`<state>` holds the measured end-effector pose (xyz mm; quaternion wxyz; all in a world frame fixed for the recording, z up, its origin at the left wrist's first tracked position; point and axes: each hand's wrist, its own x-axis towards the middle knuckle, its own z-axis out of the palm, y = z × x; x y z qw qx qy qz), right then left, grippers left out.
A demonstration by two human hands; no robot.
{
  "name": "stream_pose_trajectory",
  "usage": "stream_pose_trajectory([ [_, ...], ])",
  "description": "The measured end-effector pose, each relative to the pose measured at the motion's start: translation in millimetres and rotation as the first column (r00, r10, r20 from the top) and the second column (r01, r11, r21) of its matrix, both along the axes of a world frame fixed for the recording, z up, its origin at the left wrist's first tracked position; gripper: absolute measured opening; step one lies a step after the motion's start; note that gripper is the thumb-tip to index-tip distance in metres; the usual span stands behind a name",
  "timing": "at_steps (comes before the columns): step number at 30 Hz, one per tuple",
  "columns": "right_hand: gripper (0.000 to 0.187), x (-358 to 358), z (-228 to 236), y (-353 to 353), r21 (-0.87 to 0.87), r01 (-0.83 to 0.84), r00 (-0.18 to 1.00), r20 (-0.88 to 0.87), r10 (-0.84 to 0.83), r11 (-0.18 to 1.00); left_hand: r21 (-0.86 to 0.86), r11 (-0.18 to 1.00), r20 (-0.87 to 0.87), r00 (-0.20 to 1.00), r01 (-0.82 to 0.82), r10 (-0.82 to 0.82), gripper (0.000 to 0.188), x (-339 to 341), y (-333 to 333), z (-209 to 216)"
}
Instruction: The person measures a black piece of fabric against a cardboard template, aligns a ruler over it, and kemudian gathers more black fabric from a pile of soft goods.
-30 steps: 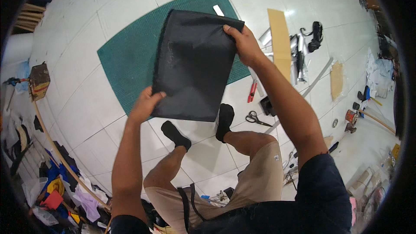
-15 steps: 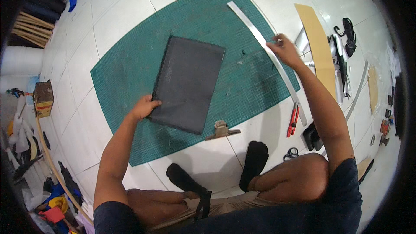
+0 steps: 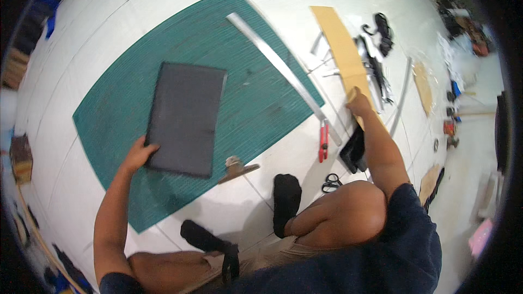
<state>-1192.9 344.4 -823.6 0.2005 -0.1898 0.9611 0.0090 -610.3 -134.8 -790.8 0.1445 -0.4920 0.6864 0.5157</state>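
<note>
A flat black rectangular panel (image 3: 188,117) lies on the green cutting mat (image 3: 120,108). My left hand (image 3: 140,154) grips its lower left edge, thumb on top and the other fingers partly hidden at the side. Off the mat to the right, my right hand (image 3: 359,103) is closed on the edge of a long tan cardboard strip (image 3: 343,54); some of its fingers are hard to make out. Between the hands, a metal ruler (image 3: 278,64) lies slantwise over the mat's right edge. Beside the ruler's near end is a red cutter knife (image 3: 323,144).
A bulldog clip (image 3: 235,170) rests at the mat's near edge. Black scissors (image 3: 330,183) lie by my right knee, with a black object (image 3: 354,152) beyond them. Black cord (image 3: 383,35) and assorted scraps lie right of the cardboard. Clutter lines both sides of the tiled floor.
My right hand has left the ruler and moved right onto the cardboard strip. My left hand stays at the black panel's edge. The whole view has shifted and turned toward the right.
</note>
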Motion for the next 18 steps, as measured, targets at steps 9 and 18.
stream_pose_trajectory([
  [9,0.037,18.4,-4.9,6.4,0.268,-0.073,0.980,-0.157,0.119,0.961,-0.159,0.976,0.085,0.987,0.147,-0.135,0.062,14.0,-6.4,-3.6],
  [18,0.023,-52.3,141.2,-12.8,0.177,0.095,0.586,-0.806,0.089,0.980,-0.201,0.957,0.091,0.976,0.211,-0.196,0.065,-17.6,-28.5,6.5],
])
